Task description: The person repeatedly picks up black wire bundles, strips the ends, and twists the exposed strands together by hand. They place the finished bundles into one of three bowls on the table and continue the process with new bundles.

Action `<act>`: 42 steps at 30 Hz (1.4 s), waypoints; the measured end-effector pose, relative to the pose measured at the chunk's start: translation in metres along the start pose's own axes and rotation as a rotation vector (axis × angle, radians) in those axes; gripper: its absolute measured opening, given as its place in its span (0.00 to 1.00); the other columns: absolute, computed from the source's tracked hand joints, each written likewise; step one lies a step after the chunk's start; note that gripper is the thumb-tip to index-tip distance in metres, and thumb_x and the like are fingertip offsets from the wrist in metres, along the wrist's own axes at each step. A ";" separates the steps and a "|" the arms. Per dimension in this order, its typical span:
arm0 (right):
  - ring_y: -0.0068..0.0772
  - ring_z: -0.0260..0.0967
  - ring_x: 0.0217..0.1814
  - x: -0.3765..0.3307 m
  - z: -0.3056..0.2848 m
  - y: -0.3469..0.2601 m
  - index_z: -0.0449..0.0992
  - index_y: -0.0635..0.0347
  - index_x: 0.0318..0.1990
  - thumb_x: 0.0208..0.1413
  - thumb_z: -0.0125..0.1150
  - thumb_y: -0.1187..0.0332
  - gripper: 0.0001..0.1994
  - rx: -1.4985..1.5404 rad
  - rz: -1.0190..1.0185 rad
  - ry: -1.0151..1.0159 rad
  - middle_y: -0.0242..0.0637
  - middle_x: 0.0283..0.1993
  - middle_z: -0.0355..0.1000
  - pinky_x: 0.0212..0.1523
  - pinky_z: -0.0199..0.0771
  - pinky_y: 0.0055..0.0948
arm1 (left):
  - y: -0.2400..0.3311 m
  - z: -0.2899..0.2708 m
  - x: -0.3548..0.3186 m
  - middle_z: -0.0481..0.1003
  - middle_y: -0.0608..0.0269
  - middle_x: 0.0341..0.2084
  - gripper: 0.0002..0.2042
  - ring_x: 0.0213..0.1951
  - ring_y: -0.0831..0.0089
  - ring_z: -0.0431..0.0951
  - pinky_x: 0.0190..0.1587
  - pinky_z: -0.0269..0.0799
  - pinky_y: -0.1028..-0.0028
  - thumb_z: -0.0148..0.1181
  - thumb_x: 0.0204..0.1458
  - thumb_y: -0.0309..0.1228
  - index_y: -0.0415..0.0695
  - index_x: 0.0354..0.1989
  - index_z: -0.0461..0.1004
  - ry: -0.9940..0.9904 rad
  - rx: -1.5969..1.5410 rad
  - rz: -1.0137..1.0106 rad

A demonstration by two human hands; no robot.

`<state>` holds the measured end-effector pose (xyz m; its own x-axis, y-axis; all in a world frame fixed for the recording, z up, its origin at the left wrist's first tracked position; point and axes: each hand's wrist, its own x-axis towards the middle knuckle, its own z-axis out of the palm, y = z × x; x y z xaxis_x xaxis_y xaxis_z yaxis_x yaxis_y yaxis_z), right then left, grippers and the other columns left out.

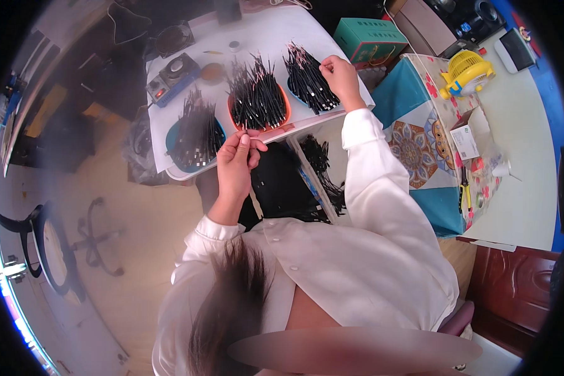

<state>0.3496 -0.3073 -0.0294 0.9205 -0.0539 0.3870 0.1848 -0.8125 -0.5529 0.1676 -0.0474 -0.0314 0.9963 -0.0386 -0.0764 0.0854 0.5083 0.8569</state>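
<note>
Three bundles of short black wires with small white connectors lie in bowls along the near part of a white table. The left bundle is in a blue bowl. An orange bowl holds the middle bundle. At the right, another bundle sits in a blue bowl. My right hand pinches at the right bundle's edge, apparently on a black wire. Just in front of the orange bowl, my left hand is closed, thumb against index finger; what the fingertips hold is too small to tell.
Behind the left bowl stands a blue-grey device with a knob. A green box is beyond my right hand. On the right table are a yellow fan, a small white box and yellow-handled pliers. More black wires lie below the table edge.
</note>
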 end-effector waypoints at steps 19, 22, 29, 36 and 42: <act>0.36 0.73 0.31 -0.021 -0.015 -0.065 0.75 0.60 0.30 0.48 0.65 0.69 0.06 -0.034 -0.196 0.420 0.36 0.28 0.74 0.34 0.72 0.33 | 0.014 -0.010 -0.019 0.78 0.51 0.35 0.09 0.32 0.70 0.77 0.34 0.73 0.77 0.44 0.64 0.28 0.36 0.38 0.70 0.064 -0.037 0.036; 0.23 0.74 0.28 -0.047 -0.026 -0.101 0.76 0.64 0.33 0.53 0.63 0.69 0.07 0.295 -0.080 0.225 0.34 0.26 0.76 0.32 0.72 0.23 | 0.018 -0.007 -0.022 0.78 0.48 0.37 0.09 0.40 0.64 0.80 0.42 0.78 0.70 0.46 0.64 0.28 0.34 0.38 0.70 0.096 -0.132 0.060; 0.12 0.69 0.29 -0.172 0.015 -0.175 0.71 0.65 0.36 0.55 0.60 0.78 0.04 0.882 0.042 -0.304 0.27 0.30 0.72 0.30 0.69 0.13 | 0.025 -0.008 -0.027 0.78 0.54 0.41 0.07 0.40 0.74 0.78 0.39 0.76 0.76 0.52 0.61 0.26 0.35 0.39 0.73 0.236 -0.199 0.179; 0.17 0.72 0.30 -0.191 0.030 -0.183 0.71 0.68 0.35 0.55 0.61 0.78 0.05 1.015 0.097 -0.321 0.31 0.31 0.73 0.31 0.74 0.17 | 0.022 -0.020 -0.040 0.77 0.51 0.44 0.07 0.44 0.72 0.77 0.47 0.72 0.75 0.52 0.60 0.24 0.33 0.41 0.74 0.183 -0.172 0.126; 0.17 0.73 0.32 -0.202 0.022 -0.191 0.73 0.68 0.39 0.56 0.62 0.77 0.06 1.120 0.096 -0.373 0.32 0.34 0.75 0.32 0.75 0.17 | 0.022 -0.026 -0.048 0.79 0.58 0.41 0.08 0.36 0.80 0.76 0.37 0.72 0.81 0.52 0.61 0.26 0.35 0.40 0.75 0.179 -0.090 0.122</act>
<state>0.1361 -0.1284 -0.0181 0.9564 0.2362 0.1719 0.1370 0.1569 -0.9781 0.1218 -0.0121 -0.0225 0.9817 0.1768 -0.0712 -0.0443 0.5751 0.8169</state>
